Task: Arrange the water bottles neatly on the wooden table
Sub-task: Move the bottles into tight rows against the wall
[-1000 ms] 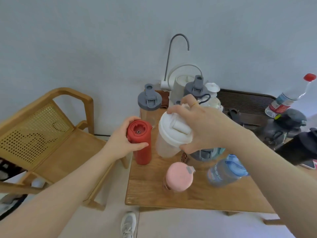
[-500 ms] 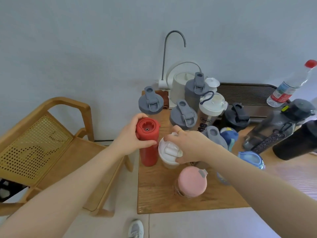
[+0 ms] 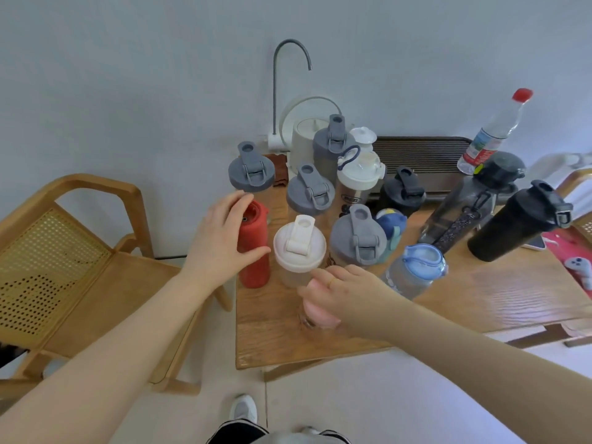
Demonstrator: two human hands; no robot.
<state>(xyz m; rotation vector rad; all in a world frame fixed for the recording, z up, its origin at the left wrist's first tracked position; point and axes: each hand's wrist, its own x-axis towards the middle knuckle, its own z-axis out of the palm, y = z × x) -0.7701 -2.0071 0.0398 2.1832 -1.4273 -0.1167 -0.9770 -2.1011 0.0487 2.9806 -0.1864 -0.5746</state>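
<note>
Head view: left hand [image 3: 221, 241] gripping tall red plastic bottle [image 3: 254, 248], right hand [image 3: 349, 296] clasping pink-lidded bottle [image 3: 315, 312]; next, probably aligning both in rows.

Single head-worn view, looking forward and steeply down (wide-angle, edges bowed) onto the near corner of the wooden table [image 3: 499, 293], close enough for both forearms to enter from below.
</note>
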